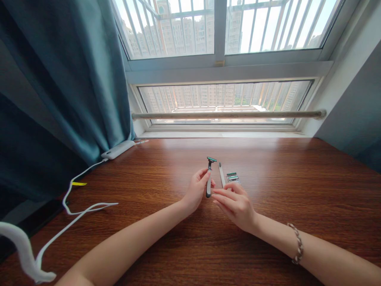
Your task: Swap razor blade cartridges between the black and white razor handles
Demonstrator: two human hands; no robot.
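Note:
My left hand point(197, 190) is closed around the lower handle of a razor point(209, 174), holding it upright with its green-and-black head pointing away from me. Just to the right, my right hand point(235, 204) hovers over the table with its fingers stretched toward the razor's handle end, holding nothing. A second slim grey handle point(222, 174) lies flat on the wooden table point(285, 186) beside the razor. A small clear case of green blade cartridges point(232, 177) sits just beyond my right hand's fingers.
A white power bank point(118, 149) lies at the table's back left with its white cable point(86, 206) trailing toward the near left. A teal curtain point(59, 79) hangs at the left. A barred window point(223, 91) with a rail runs along the far edge.

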